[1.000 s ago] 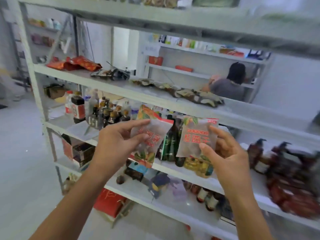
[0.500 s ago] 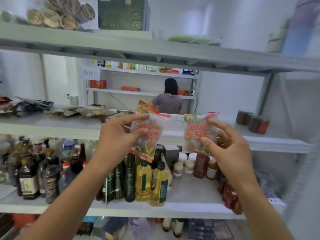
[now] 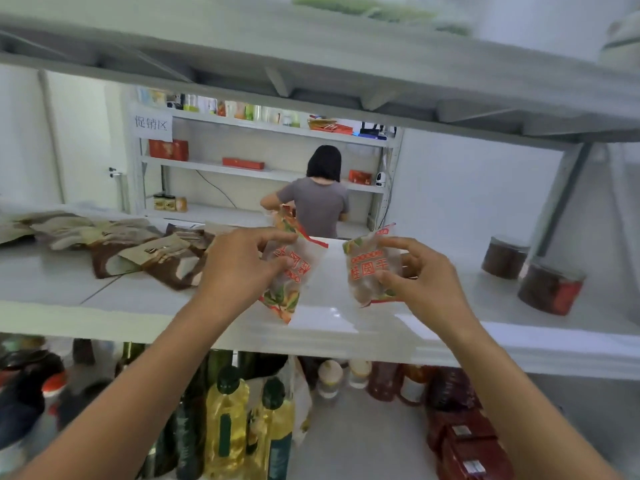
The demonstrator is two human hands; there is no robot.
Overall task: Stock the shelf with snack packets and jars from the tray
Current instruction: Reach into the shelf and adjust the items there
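Hands first: my left hand [image 3: 239, 268] pinches one snack packet [image 3: 291, 282] between thumb and curled fingers, and my right hand [image 3: 426, 282] pinches a second packet [image 3: 372, 268] the same way. Both packets hang upright, long axes vertical, over the front of the middle shelf [image 3: 329, 317]. Bare board lies at twelve o'clock, with brown packets [image 3: 156, 254] at ten and jars [image 3: 547, 285] at two. I judge both hands equally near.

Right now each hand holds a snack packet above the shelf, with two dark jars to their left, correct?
Not quite: the head view shows the two dark jars to the right of the hands, not the left. The rest holds: the left hand holds one snack packet and the right hand the other packet above the shelf.
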